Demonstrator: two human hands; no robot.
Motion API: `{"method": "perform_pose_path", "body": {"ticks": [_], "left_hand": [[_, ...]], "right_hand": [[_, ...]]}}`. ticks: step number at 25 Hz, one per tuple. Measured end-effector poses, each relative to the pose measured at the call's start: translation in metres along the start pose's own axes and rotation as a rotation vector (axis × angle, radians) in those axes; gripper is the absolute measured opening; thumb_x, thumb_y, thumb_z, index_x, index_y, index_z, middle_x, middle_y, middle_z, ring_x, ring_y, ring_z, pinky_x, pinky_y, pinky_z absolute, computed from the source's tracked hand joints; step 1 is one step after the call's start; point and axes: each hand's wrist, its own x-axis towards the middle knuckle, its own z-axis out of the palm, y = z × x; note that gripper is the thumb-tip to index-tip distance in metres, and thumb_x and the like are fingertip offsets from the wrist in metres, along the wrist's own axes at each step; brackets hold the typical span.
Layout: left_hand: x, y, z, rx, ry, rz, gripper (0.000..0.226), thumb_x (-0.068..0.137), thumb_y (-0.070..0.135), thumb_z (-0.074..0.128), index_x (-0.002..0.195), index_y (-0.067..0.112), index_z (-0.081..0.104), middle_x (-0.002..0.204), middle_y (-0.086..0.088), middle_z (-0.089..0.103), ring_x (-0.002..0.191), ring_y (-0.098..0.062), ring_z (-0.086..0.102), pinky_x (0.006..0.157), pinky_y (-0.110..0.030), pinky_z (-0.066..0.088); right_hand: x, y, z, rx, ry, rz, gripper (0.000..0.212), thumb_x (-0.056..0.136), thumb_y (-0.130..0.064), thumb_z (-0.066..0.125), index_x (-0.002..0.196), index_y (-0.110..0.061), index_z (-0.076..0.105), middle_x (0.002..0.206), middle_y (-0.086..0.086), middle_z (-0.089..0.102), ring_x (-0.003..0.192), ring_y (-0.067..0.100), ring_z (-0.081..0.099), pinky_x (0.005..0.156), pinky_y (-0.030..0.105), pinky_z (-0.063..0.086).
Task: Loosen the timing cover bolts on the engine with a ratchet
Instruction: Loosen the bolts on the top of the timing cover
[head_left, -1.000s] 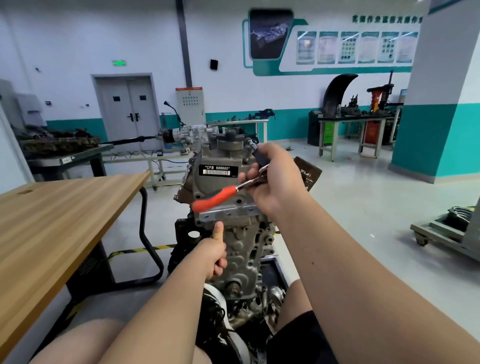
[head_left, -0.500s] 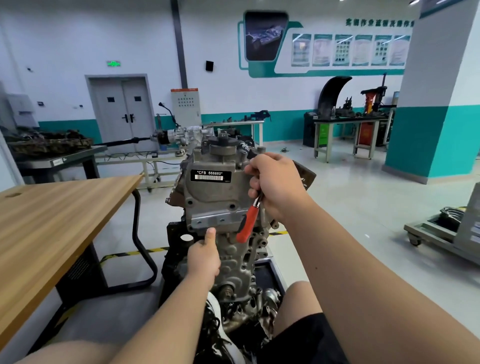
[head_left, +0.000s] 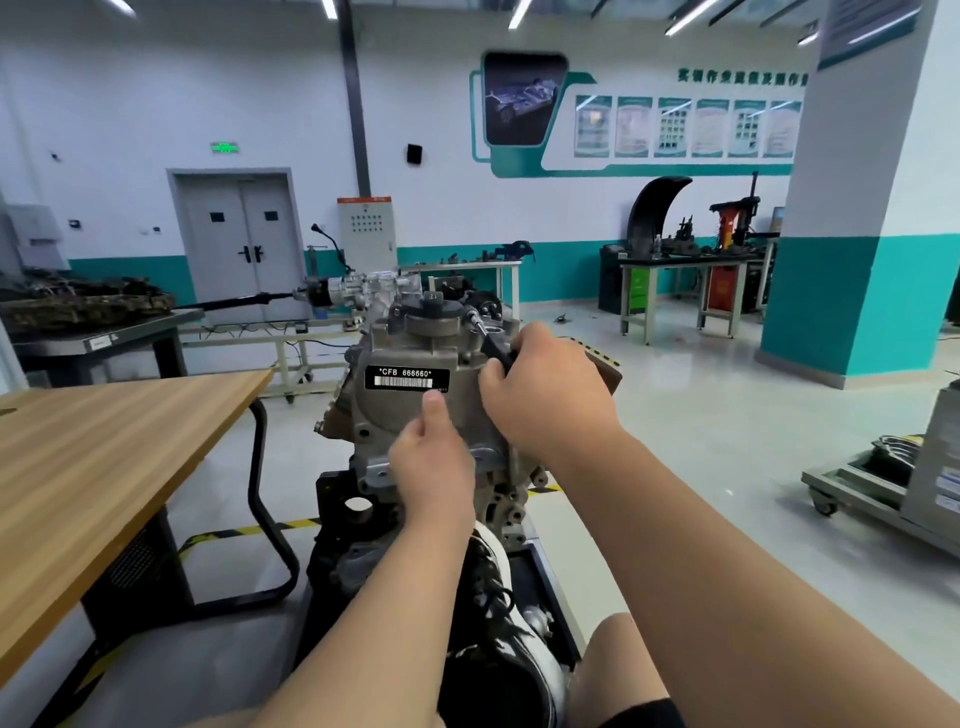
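The grey engine (head_left: 410, 415) stands upright before me, its timing cover carrying a black label "CFB 666660". My right hand (head_left: 545, 387) grips the ratchet (head_left: 493, 348) at its head end. Only the black section and the metal tip are visible, reaching up to a bolt at the cover's upper right. The red handle is hidden behind my hands. My left hand (head_left: 431, 462) is raised against the cover just left of my right hand, thumb pointing up and touching the metal below the label. Its fingers are hidden on the far side.
A wooden table (head_left: 104, 467) with a black tube leg stands close on the left. My shoe rests on the engine stand (head_left: 337, 519) below. Metal benches line the back wall, a teal pillar (head_left: 852, 260) rises at the right, and a low cart (head_left: 883, 493) sits beyond my right arm.
The red handle swung from pointing left to pointing down, then went out of sight. My left hand rose from the cover's lower edge to just under the label. The camera tilted up.
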Motion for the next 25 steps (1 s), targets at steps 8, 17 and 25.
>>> {"method": "perform_pose_path", "body": {"ticks": [8, 17, 25], "left_hand": [[0.015, 0.066, 0.040, -0.013, -0.719, -0.305, 0.053, 0.093, 0.058, 0.045, 0.061, 0.019, 0.060, 0.049, 0.002, 0.039, 0.045, -0.010, 0.032, 0.045, -0.023, 0.018], [0.016, 0.084, 0.035, 0.212, -0.466, -0.342, 0.038, 0.084, 0.050, 0.066, 0.086, 0.012, 0.066, 0.063, -0.002, 0.060, 0.046, -0.015, 0.050, 0.046, -0.022, 0.044], [0.008, 0.090, 0.028, 0.248, -0.602, -0.393, 0.040, 0.095, 0.051, 0.048, 0.070, 0.019, 0.047, 0.046, 0.005, 0.039, 0.030, -0.006, 0.029, 0.030, -0.013, 0.019]], "right_hand": [[0.003, 0.001, -0.009, 0.558, 0.003, 0.175, 0.046, 0.076, -0.067, 0.056, 0.093, -0.025, 0.050, 0.078, 0.001, 0.068, 0.070, 0.018, 0.067, 0.064, 0.036, 0.055], [-0.039, 0.000, -0.010, -0.244, 0.090, -0.092, 0.020, 0.097, -0.039, 0.043, 0.113, -0.028, 0.043, 0.102, -0.005, 0.066, 0.091, 0.019, 0.061, 0.065, 0.031, 0.042], [-0.035, -0.003, -0.020, -0.351, 0.015, -0.134, 0.013, 0.095, -0.028, 0.048, 0.091, -0.016, 0.044, 0.091, 0.006, 0.062, 0.073, 0.027, 0.051, 0.063, 0.032, 0.038]]}}
